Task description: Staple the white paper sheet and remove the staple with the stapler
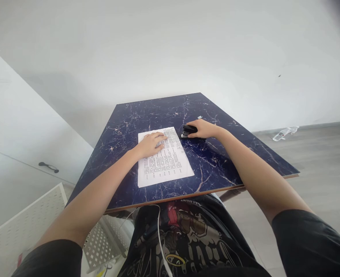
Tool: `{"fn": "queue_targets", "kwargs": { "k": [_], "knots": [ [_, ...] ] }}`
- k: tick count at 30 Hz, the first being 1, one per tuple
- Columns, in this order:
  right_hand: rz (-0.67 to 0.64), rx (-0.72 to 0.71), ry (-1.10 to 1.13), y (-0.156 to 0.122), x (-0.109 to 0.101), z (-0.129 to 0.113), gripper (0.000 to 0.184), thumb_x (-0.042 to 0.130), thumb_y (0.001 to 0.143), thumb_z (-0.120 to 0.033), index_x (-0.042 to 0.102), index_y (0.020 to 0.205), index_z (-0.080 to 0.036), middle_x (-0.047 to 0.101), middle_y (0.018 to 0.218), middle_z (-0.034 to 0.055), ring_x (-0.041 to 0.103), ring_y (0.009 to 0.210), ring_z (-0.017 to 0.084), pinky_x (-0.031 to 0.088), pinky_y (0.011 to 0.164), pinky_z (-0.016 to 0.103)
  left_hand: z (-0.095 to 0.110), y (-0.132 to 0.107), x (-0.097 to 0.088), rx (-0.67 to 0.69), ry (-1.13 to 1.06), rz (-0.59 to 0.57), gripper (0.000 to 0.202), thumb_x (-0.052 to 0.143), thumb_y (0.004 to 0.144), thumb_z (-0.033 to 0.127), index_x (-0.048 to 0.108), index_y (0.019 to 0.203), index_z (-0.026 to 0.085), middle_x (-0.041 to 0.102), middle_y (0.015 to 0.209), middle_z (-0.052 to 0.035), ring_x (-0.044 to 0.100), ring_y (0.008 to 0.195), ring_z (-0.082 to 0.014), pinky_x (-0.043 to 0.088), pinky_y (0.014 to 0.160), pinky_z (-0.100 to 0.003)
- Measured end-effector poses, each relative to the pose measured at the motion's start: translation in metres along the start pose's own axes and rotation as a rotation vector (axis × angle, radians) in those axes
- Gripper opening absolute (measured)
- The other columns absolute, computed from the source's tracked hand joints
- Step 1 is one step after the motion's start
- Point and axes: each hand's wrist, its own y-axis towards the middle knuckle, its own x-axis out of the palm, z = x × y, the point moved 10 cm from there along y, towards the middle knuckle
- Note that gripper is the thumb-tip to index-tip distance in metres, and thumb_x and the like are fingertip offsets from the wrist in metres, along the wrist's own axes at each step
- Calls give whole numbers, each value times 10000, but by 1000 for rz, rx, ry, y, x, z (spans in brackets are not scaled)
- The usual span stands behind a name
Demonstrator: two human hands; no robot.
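Printed paper, one sheet or a thin stack, lies on the dark blue marbled table. My left hand rests flat on its upper part with fingers spread, covering some of the text. Just to the right of the paper is a black stapler. My right hand is wrapped round it, thumb on the near side and fingers over the top. The stapler's front end points left, close to the paper's upper right edge.
A small light-coloured item lies beyond my right hand. At the lower left stands a white perforated basket beside a white cabinet. A white cable hangs before my shirt. Clear plastic lies on the floor by the wall.
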Motion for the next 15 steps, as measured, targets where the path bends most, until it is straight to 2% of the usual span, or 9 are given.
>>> {"fn": "queue_targets", "kwargs": {
  "k": [5, 9, 11, 15],
  "knots": [
    [9, 20, -38, 0, -2, 2, 225, 710, 815, -386, 623, 902, -198, 711, 906, 67, 615, 785, 219, 410, 704, 355, 0, 0, 0, -21, 9, -2, 525, 500, 1019, 420, 569, 1513, 259, 519, 1584, -122, 485, 1434, -338, 304, 1229, -497],
    [136, 60, 12, 0, -15, -5, 237, 706, 827, -383, 618, 939, -194, 712, 952, 85, 624, 818, 231, 416, 712, 357, -1, 0, 0, -36, 31, -5, 543, 495, 1022, 428, 543, 1522, 220, 521, 1581, -139, 472, 1446, -340, 297, 1233, -492],
    [173, 27, 55, -1, -19, -21, 251, 696, 854, -405, 608, 964, -197, 706, 964, 84, 615, 813, 224, 413, 705, 353, 0, 1, 2, -24, 39, -14, 531, 482, 1028, 428, 547, 1516, 231, 515, 1585, -135, 468, 1449, -346, 298, 1229, -498],
    [67, -165, 85, 0, -3, -76, 242, 668, 909, -431, 562, 924, -214, 662, 854, 36, 555, 717, 177, 383, 674, 331, -2, 1, 3, -5, 32, 6, 498, 500, 1019, 423, 570, 1486, 263, 520, 1568, -122, 476, 1433, -360, 315, 1214, -525]
  ]
}}
